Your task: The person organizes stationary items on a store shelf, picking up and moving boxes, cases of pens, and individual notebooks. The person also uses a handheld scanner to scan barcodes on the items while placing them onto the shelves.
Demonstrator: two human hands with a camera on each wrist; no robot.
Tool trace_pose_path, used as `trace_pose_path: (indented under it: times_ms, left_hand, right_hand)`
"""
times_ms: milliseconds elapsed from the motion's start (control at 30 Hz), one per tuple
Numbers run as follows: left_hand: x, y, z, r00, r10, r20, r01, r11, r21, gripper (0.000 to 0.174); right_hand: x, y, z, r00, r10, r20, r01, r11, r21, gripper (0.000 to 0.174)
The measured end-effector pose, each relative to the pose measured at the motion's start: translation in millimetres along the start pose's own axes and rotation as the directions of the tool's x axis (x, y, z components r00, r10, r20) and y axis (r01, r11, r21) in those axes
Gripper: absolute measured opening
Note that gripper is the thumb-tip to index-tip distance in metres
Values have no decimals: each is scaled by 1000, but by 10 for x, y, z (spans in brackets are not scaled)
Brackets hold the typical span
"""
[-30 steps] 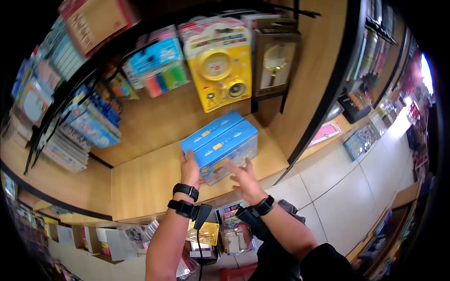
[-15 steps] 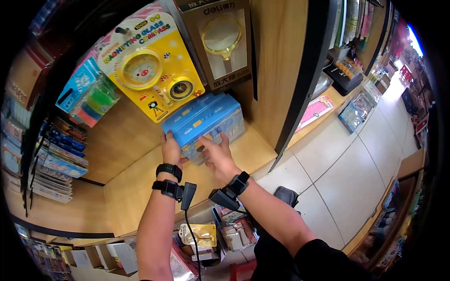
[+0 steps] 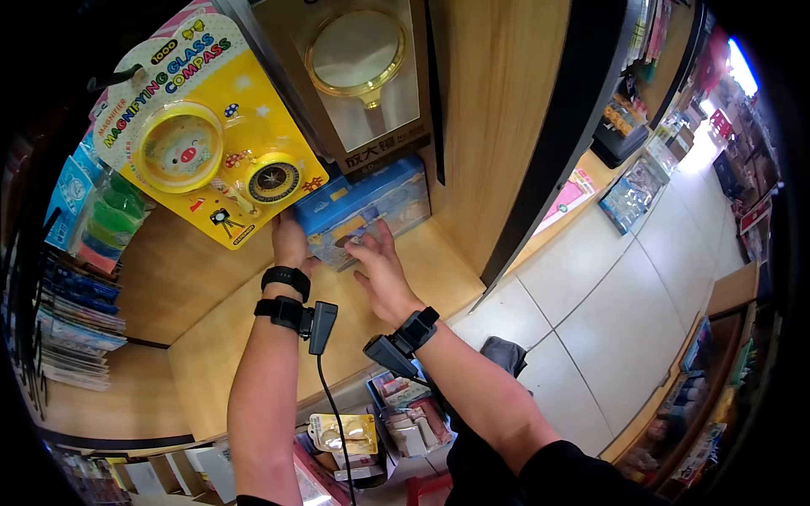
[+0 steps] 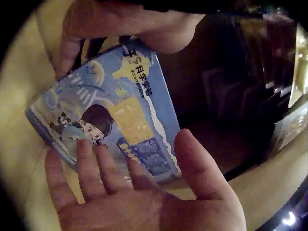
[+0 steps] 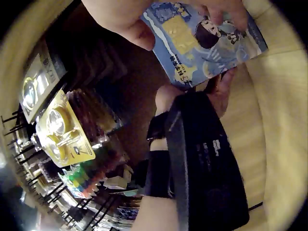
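Note:
Under the hanging packs, a blue science kit box (image 3: 371,215) stands at the right end of the wooden shelf board. Its printed front, with a cartoon child and yellow patches, faces me; the hanging packs hide part of its top. My left hand (image 3: 291,244) holds the box's left end; in the right wrist view, the fingers of the left hand (image 5: 221,91) reach along its lower edge. Straight, spread fingers of my right hand (image 3: 384,274) lie at the box's front. In the left wrist view, the right hand (image 4: 139,202) overlaps the lower front, thumb apart.
A yellow magnifying glass compass pack (image 3: 245,110) and a boxed magnifier (image 3: 363,93) hang over the box. On the right rises the shelf's side panel (image 3: 498,110), with tiled floor (image 3: 607,320) beyond. Boxes of small goods (image 3: 346,434) sit below the shelf edge.
The blue box has moved deeper into the shelf, toward the side panel and beneath the hanging packs, with both hands following. The head view has come closer to those packs.

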State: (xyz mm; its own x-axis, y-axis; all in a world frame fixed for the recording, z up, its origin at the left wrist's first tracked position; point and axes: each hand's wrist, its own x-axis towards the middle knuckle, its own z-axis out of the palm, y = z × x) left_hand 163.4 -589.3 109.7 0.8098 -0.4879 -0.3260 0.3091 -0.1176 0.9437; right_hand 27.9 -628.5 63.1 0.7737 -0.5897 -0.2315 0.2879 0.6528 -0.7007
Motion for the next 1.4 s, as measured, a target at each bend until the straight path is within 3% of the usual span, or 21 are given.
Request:
trace_pose_path:
  times_ms: [100, 200, 267, 333, 367, 433, 533, 833, 1000, 1033, 1100, 1133, 1200, 1233, 1300, 1400]
  left_hand:
    - [-95, 100, -49, 998, -66, 9, 65, 995, 73, 56]
    - [-187, 92, -151, 986, -108, 125, 89, 985, 149, 62]
    - [-280, -9, -141, 998, 27, 50, -25, 999, -31, 71]
    - [-299, -157, -162, 996, 81, -30, -82, 997, -9, 72]
    - [-301, -222, -167, 985, 137, -106, -136, 991, 17, 74]
    - [-374, -260, -115, 983, 146, -109, -147, 989, -2, 72]
    - [-391, -268, -86, 983, 176, -47, -172, 982, 77, 69]
    - [-317, -213, -149, 990, 132, 41, -133, 990, 34, 69]
    - [-224, -260, -209, 956, 230, 183, -242, 969, 47, 72]
    - [-266, -242, -222, 957, 232, 177, -243, 969, 45, 72]
    - [-410, -191, -243, 990, 92, 111, -96, 995, 31, 77]
    - [-500, -158, -266, 989, 108, 100, -112, 993, 34, 77]
    - [-797, -146, -395, 995, 75, 71, -54, 965, -256, 81]
    - [-975, -139, -516, 994, 92, 57, -74, 963, -258, 81]
    - [-1483, -196, -823, 991, 120, -57, -132, 860, -494, 74]
    - [-2616, -318, -1419, 993, 107, -47, -112, 751, -651, 62]
  right_hand:
    - [-73, -103, 18, 997, 29, 64, -32, 998, 49, 92]
    - [-92, -144, 18, 993, 35, 109, -45, 995, 93, 92]
    - [-81, -148, -19, 992, 45, 117, -58, 992, 113, 92]
    - [-46, -129, -69, 978, 31, 206, -65, 985, 160, 92]
    - [-30, -111, -81, 978, 33, 208, -67, 985, 158, 92]
    - [-32, -93, -84, 987, 62, 148, -88, 979, 182, 92]
    - [-41, -68, -103, 974, 54, 222, -99, 975, 199, 93]
    - [-38, -52, -100, 979, 63, 195, -105, 972, 211, 95]
    - [-36, -38, -66, 989, 48, 139, -80, 970, 231, 89]
    - [-44, -40, -74, 991, 48, 126, -78, 966, 247, 88]
    - [-40, -41, -124, 991, 40, 125, -70, 967, 247, 84]
    - [-19, -61, -111, 991, 22, 131, -55, 966, 252, 81]
    - [-50, -115, -111, 991, 34, 130, -68, 963, 261, 75]
    - [-75, -166, -123, 993, 48, 107, -74, 964, 257, 70]
    - [-154, -218, -120, 994, 62, 89, -81, 971, 226, 68]
    - [-506, -248, 37, 998, 33, 62, -38, 995, 94, 53]
